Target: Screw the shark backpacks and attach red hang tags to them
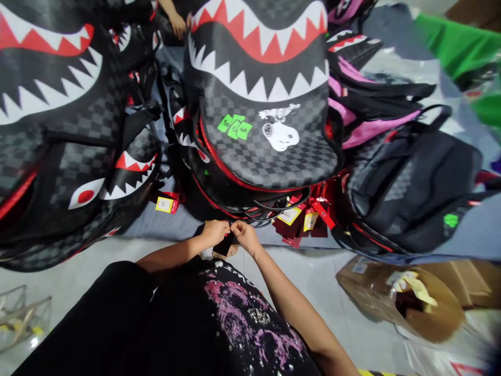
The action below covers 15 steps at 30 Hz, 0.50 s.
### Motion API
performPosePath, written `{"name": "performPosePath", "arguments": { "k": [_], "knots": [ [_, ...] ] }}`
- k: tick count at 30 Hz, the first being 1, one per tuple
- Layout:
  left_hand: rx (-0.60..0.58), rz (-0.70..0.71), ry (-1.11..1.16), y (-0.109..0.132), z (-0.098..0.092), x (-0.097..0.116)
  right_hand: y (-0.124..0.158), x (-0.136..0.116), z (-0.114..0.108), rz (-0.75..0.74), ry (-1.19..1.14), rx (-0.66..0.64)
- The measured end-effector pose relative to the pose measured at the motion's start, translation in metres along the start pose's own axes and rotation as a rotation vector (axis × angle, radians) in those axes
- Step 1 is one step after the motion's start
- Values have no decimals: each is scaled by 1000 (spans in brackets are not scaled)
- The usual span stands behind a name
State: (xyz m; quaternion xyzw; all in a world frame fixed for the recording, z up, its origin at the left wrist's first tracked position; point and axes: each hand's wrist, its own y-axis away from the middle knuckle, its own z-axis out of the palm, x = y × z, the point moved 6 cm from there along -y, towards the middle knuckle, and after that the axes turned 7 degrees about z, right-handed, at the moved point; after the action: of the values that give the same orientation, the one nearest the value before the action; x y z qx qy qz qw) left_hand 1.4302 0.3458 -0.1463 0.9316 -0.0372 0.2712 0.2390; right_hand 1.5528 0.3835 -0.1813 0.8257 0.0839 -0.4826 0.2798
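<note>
My left hand (214, 233) and my right hand (244, 236) meet at the table's front edge, just below the middle black checkered backpack (274, 164). The fingers of both are pinched together, nearly touching. What they grip is too small to make out; a bit of red shows by the left fingertips. A small dark flat piece (223, 246) hangs beneath the hands. Right of them, several dark red tags with a yellow-and-white label (290, 214) hang from the backpack by thin black cords. The backpack carries a shark-mouth print, a white dog face and green patches.
Shark-print backpacks (74, 151) crowd the left side. To the right lie a black backpack (422, 183) and pink-trimmed bags (368, 120). Another person's hand (178, 25) shows at the far side. An opened cardboard box (368, 287) stands on the floor at right.
</note>
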Motion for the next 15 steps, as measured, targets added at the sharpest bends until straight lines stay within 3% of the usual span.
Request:
{"name": "performPosePath", "arguments": {
  "k": [3, 15],
  "knots": [
    [42, -42, 38, 0, 3, -6, 0, 2, 3, 16, -82, 2],
    [47, 43, 98, 2, 2, -12, -4, 9, 6, 142, -277, 6]
  ]
}}
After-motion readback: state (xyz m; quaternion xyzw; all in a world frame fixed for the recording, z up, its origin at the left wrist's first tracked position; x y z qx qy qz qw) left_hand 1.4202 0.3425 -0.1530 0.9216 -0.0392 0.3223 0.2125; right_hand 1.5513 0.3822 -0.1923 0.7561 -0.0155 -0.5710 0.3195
